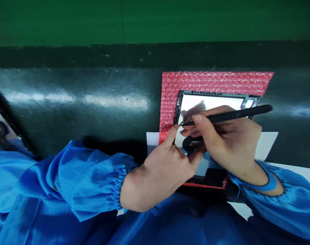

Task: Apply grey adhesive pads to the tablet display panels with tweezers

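Observation:
My right hand [228,143] grips slim black tweezers [241,114] between thumb and fingers, their fine tip at the left inner edge of a black frame. That frame [221,94] surrounds a shiny panel [216,101], which mirrors the hands, and resembles a tablet's housing. Beside the tweezers' tip, my left hand [160,173] touches the frame's left edge with its outstretched index finger. Its thumb spreads towards my right hand, and the remaining fingers are partly hidden. Pink bubble wrap [167,98] lies beneath the frame. Both hands cover much of the panel's middle.
White paper [268,143] sticks out from under the bubble wrap. The dark, glossy tabletop [114,115] extends leftward, with a green surface [144,22] along the back. Another black-edged panel [6,129] stands at far left. A blue band [271,183] circles my right wrist.

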Tool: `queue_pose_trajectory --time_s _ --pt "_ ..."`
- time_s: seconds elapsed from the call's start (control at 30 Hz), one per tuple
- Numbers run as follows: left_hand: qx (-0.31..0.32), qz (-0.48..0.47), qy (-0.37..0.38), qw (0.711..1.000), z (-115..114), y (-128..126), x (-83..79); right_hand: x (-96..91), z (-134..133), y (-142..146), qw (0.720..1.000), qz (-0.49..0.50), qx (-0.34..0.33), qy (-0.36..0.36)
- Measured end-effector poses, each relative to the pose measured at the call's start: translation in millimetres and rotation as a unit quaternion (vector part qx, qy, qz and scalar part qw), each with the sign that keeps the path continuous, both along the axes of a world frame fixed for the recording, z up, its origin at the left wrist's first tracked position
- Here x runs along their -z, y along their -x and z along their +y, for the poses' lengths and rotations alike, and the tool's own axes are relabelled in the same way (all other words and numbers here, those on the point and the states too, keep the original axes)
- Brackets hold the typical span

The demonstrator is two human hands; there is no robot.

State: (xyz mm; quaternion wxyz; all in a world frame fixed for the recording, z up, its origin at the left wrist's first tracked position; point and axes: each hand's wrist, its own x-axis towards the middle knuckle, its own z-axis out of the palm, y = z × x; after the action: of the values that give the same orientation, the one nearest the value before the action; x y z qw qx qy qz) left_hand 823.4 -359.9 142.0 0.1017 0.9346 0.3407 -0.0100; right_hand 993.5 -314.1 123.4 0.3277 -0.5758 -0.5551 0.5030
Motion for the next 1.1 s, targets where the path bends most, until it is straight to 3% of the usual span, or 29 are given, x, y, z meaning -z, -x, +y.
queue_pose_trajectory --time_s 0.3,0.47,0.6,0.67,0.73,0.83,0.93,1.1 --pt "0.036 0.014 0.03 0.999 5.6 2.9 0.3 3.9 -1.1 0.4 0.998 0.04 0.041 0.008" --pt "0.077 0.016 0.091 0.993 18.2 2.7 -2.5 4.7 1.9 -0.6 0.995 0.077 0.061 0.013" --pt "0.073 -0.003 0.077 0.994 19.4 7.6 -13.8 -0.7 -0.1 -14.8 0.991 0.1 0.08 -0.039" --pt "0.001 -0.011 0.051 0.999 13.0 15.6 -18.4 -5.6 -4.0 -30.4 0.986 0.101 0.101 -0.088" --pt "-0.132 0.016 0.037 0.99 4.2 25.9 -18.8 -10.5 -9.8 -51.0 0.979 0.083 0.12 -0.139" --pt "-0.304 0.013 0.135 0.943 -7.2 38.3 -11.2 -12.9 -20.8 -85.8 0.975 0.029 0.156 -0.159" --pt "-0.346 -0.071 0.245 0.903 -13.0 39.7 -4.0 -2.5 -29.9 -115.0 0.976 -0.011 0.175 -0.126" --pt "-0.364 -0.233 0.276 0.858 -24.4 22.5 -1.8 28.0 -34.6 -130.9 0.975 0.005 0.177 -0.135"
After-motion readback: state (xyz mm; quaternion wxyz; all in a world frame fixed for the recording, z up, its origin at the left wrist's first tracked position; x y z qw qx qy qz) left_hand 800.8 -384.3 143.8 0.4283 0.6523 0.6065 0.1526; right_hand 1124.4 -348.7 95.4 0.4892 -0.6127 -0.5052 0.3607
